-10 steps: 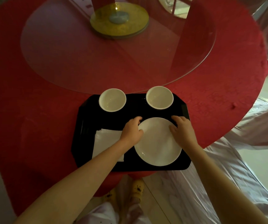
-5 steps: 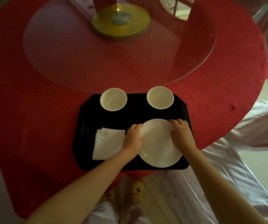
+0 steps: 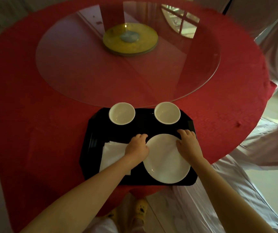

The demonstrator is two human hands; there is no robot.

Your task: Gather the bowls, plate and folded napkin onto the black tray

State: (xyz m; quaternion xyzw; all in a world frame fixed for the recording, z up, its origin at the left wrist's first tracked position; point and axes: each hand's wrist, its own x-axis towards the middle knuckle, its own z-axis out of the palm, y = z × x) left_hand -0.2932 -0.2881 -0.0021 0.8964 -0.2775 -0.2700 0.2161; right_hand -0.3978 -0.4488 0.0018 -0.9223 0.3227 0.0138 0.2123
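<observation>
The black tray point(image 3: 94, 140) lies at the near edge of the red table. On its far side stand two white bowls, one left point(image 3: 121, 113) and one right point(image 3: 167, 112). A white plate point(image 3: 166, 163) rests on the tray's near right part. My left hand point(image 3: 137, 147) grips the plate's left rim and my right hand point(image 3: 187, 143) grips its upper right rim. A folded white napkin point(image 3: 112, 154) lies on the tray's near left, partly under my left forearm.
A round glass turntable point(image 3: 84, 73) on a gold hub point(image 3: 130, 39) covers the table's middle, its edge just beyond the tray. White-covered chairs point(image 3: 260, 148) stand at the right. My yellow shoes point(image 3: 140, 207) show below the table edge.
Both hands slid down along the plate's rim and closed on it. The plate has shifted slightly toward the tray's near right corner.
</observation>
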